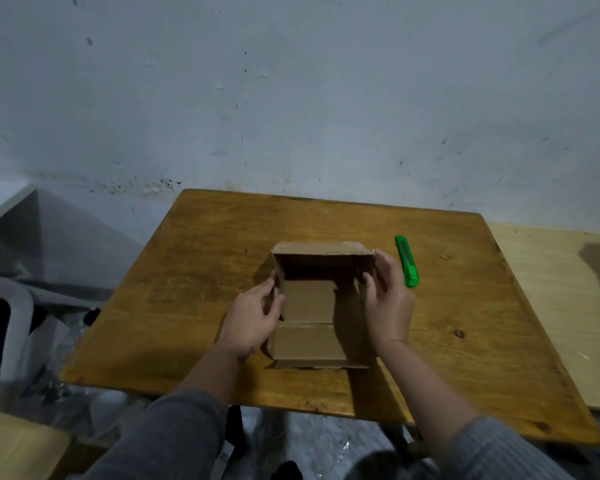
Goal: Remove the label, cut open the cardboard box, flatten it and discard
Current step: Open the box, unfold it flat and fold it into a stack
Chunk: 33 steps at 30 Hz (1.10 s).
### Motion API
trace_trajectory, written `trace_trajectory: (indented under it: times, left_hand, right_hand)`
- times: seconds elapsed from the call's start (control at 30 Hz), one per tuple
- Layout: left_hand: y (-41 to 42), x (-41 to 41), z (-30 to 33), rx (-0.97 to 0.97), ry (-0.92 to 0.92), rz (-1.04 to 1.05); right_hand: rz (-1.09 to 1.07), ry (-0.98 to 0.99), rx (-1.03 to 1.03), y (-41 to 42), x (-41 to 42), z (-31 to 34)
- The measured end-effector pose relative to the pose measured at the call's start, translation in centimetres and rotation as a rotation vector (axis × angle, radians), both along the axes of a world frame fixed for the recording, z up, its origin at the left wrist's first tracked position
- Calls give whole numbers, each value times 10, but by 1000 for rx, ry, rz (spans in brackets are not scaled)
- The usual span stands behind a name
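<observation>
The cardboard box (317, 303) sits open near the middle of the wooden surface (205, 258), right between my two hands, its top flaps spread and its brown inside showing. My left hand (253, 318) is at the box's left wall, fingers (269, 289) curled over the upper edge, the thumb tip resting just inside the rim, so my left grip has that wall pinched lightly rather than clenched. My right hand (388, 296) is pressed flat along the right wall, palm facing in, fingers stretched toward the far corner and the thumb hooked over the edge into the opening; that grip is on the right wall. The box therefore lies squarely inside the span of both grips, touching each of them, with its far flap standing up toward the wall (291, 98) and its near flap folded down toward me. The base rests on the surface. Just beside my right hand, on its outer side, the green utility knife (407, 261) lies flat on the wood, lengthwise away from me, apart from my fingers and untouched. My grey sleeves (174, 434) come in from the near edge. A paler board (561, 289) adjoins the surface at right.
</observation>
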<state>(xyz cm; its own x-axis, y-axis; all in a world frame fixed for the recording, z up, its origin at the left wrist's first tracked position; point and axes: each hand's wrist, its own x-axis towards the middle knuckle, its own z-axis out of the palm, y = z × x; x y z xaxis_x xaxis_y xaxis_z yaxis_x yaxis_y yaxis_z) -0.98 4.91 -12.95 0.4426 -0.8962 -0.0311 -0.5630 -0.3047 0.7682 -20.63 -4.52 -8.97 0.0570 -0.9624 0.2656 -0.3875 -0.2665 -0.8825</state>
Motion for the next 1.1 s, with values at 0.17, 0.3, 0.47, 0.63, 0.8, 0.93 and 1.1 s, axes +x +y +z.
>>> trace_trajectory:
  times: [0.17, 0.3, 0.47, 0.63, 0.8, 0.93, 1.1]
  left_hand:
    - [-1, 2, 0, 3, 27, -49]
    - [-2, 3, -1, 5, -21, -69]
    - [-4, 5, -9, -35, -39, -66]
    - [-1, 10, -20, -144, -81, -99]
    - [-2, 8, -24, -202, -182, -68]
    - [-3, 6, -26, -165, -202, -53]
    - [-1, 2, -23, -239, -192, -69]
  right_hand:
    - [-11, 36, -31, -17, 3, 0]
    - [-41, 128, -162, -48, 21, 15]
    - [-96, 135, -53, -91, 43, 16]
    - [-11, 209, 28, -112, 60, 1]
    - [-73, 324, 93, -143, 73, 3]
    - [-18, 358, 140, -157, 77, 8]
    - [54, 534, -2, -131, 73, 12]
